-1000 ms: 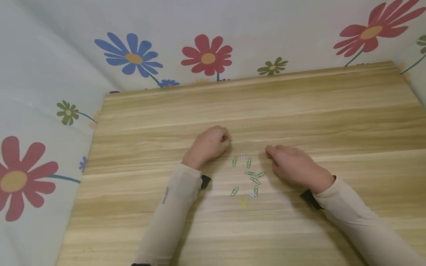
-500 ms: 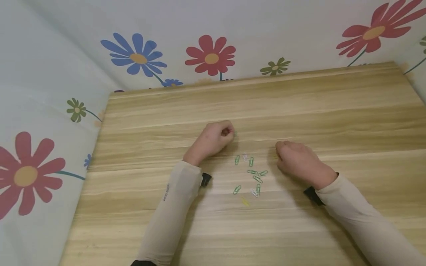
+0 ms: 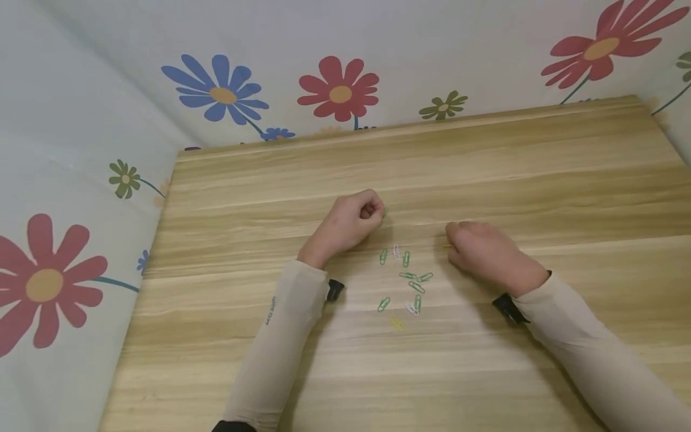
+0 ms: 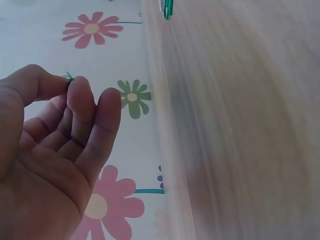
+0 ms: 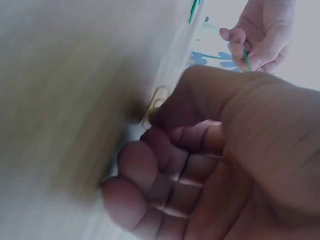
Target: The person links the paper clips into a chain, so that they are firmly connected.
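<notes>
1. The left hand (image 3: 351,219) is pinching a green paper clip (image 4: 69,79) at its fingertips.
2. The right hand (image 3: 486,253) is pinching a yellow paper clip (image 5: 155,104) at its fingertips, well apart from the left.
3. Loose green clips (image 3: 417,287) and two white clips (image 3: 396,252) are lying on the desk (image 3: 270,198), between the hands and toward the person.
4. At least one other yellow clip (image 3: 396,323) is lying nearer the body, between the forearms.

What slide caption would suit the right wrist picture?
The right hand pinches a yellow paper clip, while the left hand holds a green clip in the background.
</notes>
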`<state>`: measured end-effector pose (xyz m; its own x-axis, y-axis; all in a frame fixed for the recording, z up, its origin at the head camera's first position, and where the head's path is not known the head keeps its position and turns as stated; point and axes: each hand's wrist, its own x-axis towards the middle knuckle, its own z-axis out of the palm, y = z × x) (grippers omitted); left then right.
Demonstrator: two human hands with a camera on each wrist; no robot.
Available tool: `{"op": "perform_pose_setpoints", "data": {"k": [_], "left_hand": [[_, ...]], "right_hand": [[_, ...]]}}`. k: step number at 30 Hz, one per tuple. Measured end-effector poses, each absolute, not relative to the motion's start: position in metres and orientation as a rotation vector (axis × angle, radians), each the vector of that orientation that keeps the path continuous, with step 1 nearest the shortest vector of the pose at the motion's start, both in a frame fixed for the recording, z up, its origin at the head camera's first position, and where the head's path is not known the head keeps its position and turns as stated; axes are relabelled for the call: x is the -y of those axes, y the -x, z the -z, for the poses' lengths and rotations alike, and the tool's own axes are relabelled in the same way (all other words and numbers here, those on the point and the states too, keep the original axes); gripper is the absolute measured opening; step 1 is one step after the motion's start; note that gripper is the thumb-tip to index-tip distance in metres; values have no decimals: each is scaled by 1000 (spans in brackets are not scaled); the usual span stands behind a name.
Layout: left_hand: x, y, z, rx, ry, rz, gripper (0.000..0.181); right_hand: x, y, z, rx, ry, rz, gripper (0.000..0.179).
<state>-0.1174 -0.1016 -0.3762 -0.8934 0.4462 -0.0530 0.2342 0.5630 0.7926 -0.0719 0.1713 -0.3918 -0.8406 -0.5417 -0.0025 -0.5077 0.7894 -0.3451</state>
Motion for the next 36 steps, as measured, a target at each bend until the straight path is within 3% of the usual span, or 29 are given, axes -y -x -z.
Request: {"op": "perform_pose_setpoints", "data": {"k": [24, 36], "left_hand": [[97, 102, 343, -2464, -634, -1535, 5], [93, 92, 325, -2340, -743, -1665, 5]], "right_hand": [[-151, 70, 333, -2389, 561, 1622, 10], [-127, 71, 318, -2259, 509, 1815, 14]]}}
